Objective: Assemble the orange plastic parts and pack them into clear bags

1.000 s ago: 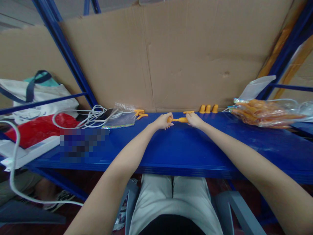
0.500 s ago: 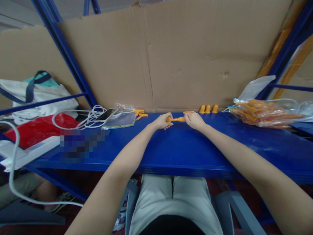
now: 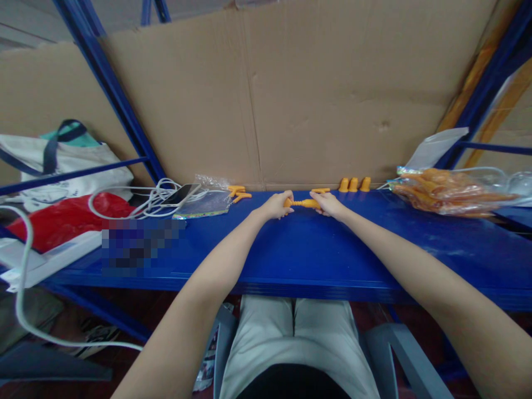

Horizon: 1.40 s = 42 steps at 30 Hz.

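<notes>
My left hand [image 3: 275, 205] and my right hand [image 3: 326, 204] are both closed on the two ends of one orange plastic piece [image 3: 302, 204] with a ribbed middle. They hold it just above the blue shelf top [image 3: 316, 249], near the cardboard back wall. Three small orange caps [image 3: 353, 184] stand upright behind my right hand. A thin orange part [image 3: 320, 190] lies just behind the held piece. Two or three loose orange pieces [image 3: 238, 192] lie to the left of my left hand.
A clear bag of orange parts [image 3: 451, 191] lies at the right. A phone [image 3: 180, 194], white cables [image 3: 137, 205] and a shiny flat packet [image 3: 204, 204] sit at the left, with a red bag [image 3: 58, 219] and a white tote [image 3: 62, 160] beyond. Cardboard [image 3: 291, 94] walls the back.
My right hand slid a little left along the orange piece half a second ago, then back right. The left hand has barely moved.
</notes>
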Each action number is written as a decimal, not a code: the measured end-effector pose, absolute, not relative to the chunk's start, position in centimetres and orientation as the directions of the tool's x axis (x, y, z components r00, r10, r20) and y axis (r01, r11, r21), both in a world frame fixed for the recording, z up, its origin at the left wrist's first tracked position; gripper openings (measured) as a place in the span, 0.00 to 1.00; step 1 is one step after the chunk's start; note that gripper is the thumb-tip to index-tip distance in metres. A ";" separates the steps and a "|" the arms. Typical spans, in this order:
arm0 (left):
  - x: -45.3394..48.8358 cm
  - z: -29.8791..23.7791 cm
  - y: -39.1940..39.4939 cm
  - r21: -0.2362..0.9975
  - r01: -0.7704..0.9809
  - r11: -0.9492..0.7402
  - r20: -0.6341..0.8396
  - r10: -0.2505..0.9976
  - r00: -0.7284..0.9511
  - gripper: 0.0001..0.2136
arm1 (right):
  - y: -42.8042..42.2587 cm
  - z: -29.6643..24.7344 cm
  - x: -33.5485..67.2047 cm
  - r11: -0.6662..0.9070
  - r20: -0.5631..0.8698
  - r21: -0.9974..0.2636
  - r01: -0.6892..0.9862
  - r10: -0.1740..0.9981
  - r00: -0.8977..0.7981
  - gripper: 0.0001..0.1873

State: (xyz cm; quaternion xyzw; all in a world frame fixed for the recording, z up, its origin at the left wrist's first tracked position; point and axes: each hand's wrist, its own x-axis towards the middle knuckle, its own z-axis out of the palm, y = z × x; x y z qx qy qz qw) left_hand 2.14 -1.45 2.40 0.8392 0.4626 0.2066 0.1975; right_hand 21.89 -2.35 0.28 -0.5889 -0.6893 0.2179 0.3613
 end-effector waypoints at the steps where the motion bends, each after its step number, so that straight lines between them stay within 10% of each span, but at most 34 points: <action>1: 2.1 2.4 -1.3 0.541 0.689 -0.483 0.154 0.862 0.483 0.12 | -2.5 0.3 22.0 0.222 0.244 -0.730 0.647 0.968 -0.057 0.25; 14: 2.0 2.2 -1.1 0.588 0.668 -0.455 0.136 0.870 0.473 0.11 | -2.7 0.4 21.8 0.258 0.455 -0.296 0.920 0.885 -0.102 0.24; 42: 1.9 1.8 -0.9 0.593 0.663 -0.457 0.158 0.874 0.460 0.11 | -2.8 1.1 22.0 0.063 0.051 -0.851 0.521 0.998 -0.038 0.28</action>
